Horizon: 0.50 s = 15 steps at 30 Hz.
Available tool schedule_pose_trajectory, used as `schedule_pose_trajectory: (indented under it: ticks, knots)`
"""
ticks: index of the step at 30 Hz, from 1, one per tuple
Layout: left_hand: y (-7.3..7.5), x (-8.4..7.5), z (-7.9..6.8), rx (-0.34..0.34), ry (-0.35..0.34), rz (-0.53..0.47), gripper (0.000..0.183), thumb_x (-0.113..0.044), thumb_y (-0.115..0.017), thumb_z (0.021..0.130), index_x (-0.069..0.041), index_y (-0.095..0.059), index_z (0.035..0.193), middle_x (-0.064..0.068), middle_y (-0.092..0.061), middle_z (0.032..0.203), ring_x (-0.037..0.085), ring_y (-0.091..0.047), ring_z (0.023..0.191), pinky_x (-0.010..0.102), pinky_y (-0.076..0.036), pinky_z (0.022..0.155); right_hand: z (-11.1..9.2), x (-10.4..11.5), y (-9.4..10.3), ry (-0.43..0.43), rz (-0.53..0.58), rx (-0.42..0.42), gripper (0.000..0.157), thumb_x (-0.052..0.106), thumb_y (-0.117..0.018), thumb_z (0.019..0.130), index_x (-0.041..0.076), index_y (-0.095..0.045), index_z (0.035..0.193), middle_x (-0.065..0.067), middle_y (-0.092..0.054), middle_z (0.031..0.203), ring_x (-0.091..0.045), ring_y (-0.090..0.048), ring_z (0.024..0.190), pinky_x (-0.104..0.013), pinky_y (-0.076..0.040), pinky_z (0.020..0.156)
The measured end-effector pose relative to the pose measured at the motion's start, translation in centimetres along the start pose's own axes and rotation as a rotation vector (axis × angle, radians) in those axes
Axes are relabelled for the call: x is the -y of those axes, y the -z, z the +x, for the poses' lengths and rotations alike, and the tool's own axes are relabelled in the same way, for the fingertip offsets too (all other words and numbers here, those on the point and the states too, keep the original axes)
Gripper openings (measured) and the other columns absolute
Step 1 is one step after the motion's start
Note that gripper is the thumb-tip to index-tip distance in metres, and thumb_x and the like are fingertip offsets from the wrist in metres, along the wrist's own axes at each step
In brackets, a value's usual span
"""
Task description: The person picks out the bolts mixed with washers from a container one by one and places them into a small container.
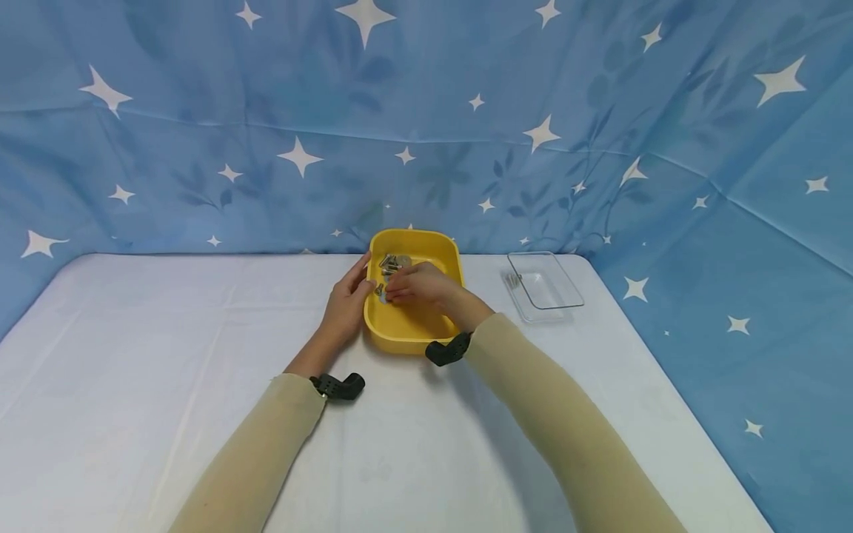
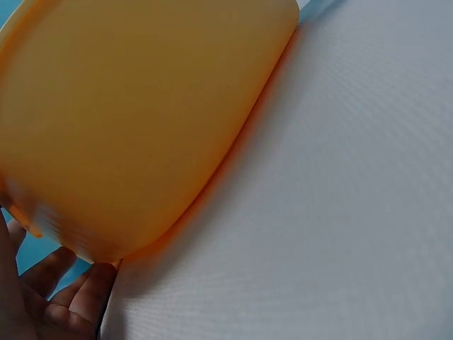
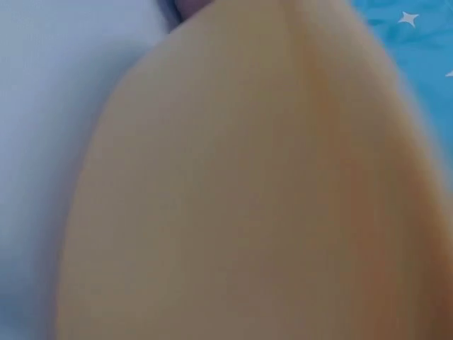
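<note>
A yellow plastic basin (image 1: 413,344) stands near the back edge of the table. My left hand (image 1: 345,303) grips its left side, thumb at the rim and fingers along the outer wall; in the left wrist view those fingers touch the basin's outside. My right hand (image 1: 423,285) reaches over the near right rim, its fingertips down among small metal pieces (image 1: 389,268) that look like bolts, with a round one beside them. Something small and light blue (image 1: 383,297) shows by the fingertips. Whether they pinch a piece is hidden. The basin wall (image 3: 233,198) fills the right wrist view.
To the right stands a small clear plastic box (image 1: 543,318) with several little metal pieces (image 1: 513,280) at its left side. A clear, dark-edged lid or frame (image 1: 560,277) leans over it. Blue star-patterned cloth (image 1: 426,111) hangs behind the white table (image 1: 166,355) and along its right.
</note>
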<state>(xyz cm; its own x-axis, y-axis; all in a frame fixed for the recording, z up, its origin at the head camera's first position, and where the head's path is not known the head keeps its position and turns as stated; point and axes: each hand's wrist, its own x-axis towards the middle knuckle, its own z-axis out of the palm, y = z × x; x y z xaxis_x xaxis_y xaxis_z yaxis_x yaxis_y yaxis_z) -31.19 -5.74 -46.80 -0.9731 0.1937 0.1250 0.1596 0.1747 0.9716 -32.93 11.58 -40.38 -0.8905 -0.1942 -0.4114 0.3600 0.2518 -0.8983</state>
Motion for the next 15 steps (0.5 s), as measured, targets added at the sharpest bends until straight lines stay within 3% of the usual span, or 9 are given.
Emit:
schedule_pose_trajectory:
  ticks: [7,15]
  knots:
    - [0.00,-0.03,-0.08,0.012,-0.008,0.001,0.058,-0.025,-0.043,0.104,-0.036,-0.029,0.160,0.006,-0.038,0.163,0.024,-0.038,0.151,0.045,-0.036,0.122,0.31,-0.34,-0.62,-0.051,0.087,-0.038,0.037,0.009,-0.055,0.103,-0.006,-0.059,0.136,-0.024,-0.065,0.135,-0.031,-0.064,0.127,-0.037,-0.052,0.106]
    - [0.13,-0.32,-0.20,0.010,0.006,-0.003,0.058,-0.024,-0.042,0.105,-0.034,-0.029,0.160,0.007,-0.038,0.163,0.024,-0.037,0.151,0.044,-0.035,0.123,0.58,0.27,-0.94,-0.081,0.101,-0.084,0.035,0.011,-0.058,0.101,-0.005,-0.063,0.131,-0.021,-0.068,0.131,-0.025,-0.071,0.110,-0.035,-0.055,0.103]
